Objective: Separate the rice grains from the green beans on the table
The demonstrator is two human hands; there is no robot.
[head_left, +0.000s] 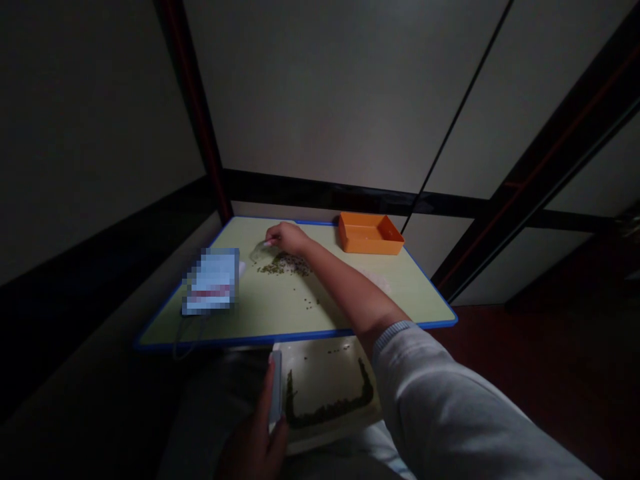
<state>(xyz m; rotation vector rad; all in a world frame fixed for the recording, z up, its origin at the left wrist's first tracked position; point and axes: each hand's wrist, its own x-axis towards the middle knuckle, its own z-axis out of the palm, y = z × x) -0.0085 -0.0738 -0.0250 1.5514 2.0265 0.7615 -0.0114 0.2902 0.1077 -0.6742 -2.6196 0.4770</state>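
Note:
My right hand reaches over the far left part of the table. Its fingers are pinched on a small clear, thin piece, whose exact kind I cannot make out. Just below lies a loose pile of small green and brown grains. My left hand, low in the view, is closed around the left side of a pale shallow tray held below the table's near edge. A grey strip shows along that side under the fingers. Dark green bits line the tray's near and side walls.
An orange open box stands at the table's back right. A blurred-out screen or card is at the left, with a thin cord below it. The yellowish table has a blue rim, and pale wall panels rise behind it. Some grains lie scattered mid-table.

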